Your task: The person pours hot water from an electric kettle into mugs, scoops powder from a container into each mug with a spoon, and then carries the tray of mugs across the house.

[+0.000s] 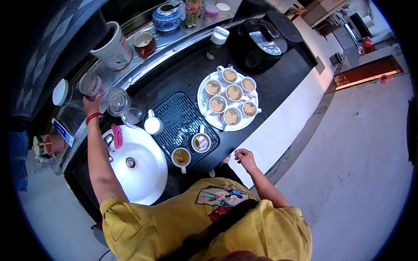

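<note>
My left hand (92, 104), with a red band at its wrist, reaches over the sink to the windowsill. Its fingers are closed around the lower part of a clear jar (89, 83). Beside that stands a jar with a white lid (61, 92), and on the other side a clear glass pitcher (118, 102). My right hand (246, 159) hangs by the counter's front edge, fingers curled in and nothing visible in them. Nearest to it, on a black drip tray (174, 126), are a cup with a spotted filling (201, 142), a cup of brown liquid (181, 157) and a white cup (153, 125).
A round white tray (204, 93) holds several filled cups. Behind it stand a white-lidded bottle (217, 39) and a black appliance (257, 43). The white sink (143, 174) has a pink cloth (116, 135) by its faucet. A white bucket (115, 50) and a blue-white pot (166, 18) line the sill.
</note>
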